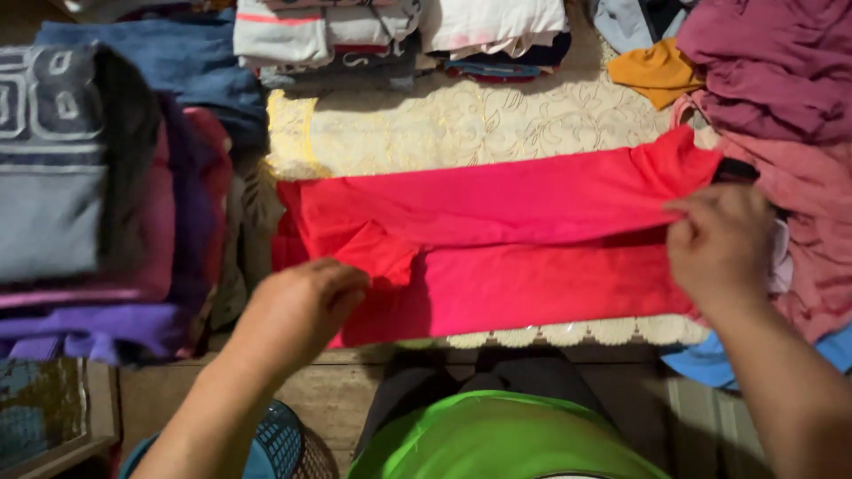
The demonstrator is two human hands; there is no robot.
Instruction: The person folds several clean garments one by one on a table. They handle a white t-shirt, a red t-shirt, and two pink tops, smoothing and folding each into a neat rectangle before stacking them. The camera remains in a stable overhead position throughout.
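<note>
Pink-red garment (pixel 497 239), soft, light and limp, spread on cream lace cloth (pixel 461 124). Left hand (pixel 302 306) closed on folded sleeve; right hand (pixel 721 244) pinching far edge. Best held at edges and corners.

Count, as I see it from above:
- My hands: two, my left hand (pixel 297 306) and my right hand (pixel 721 244), both pinching cloth.
- Red shirt (pixel 506 239) in my grip: one.
- Cream lace cloth (pixel 461 124) beneath it: one.
- Stack of folded clothes (pixel 98 195) at my left: one.
- Folded bundles (pixel 399 31) along the far edge: about three, edges unclear.
- Loose heap of clothes (pixel 781 98) at my right: one.
- Blue basket (pixel 275 443): one.
</note>
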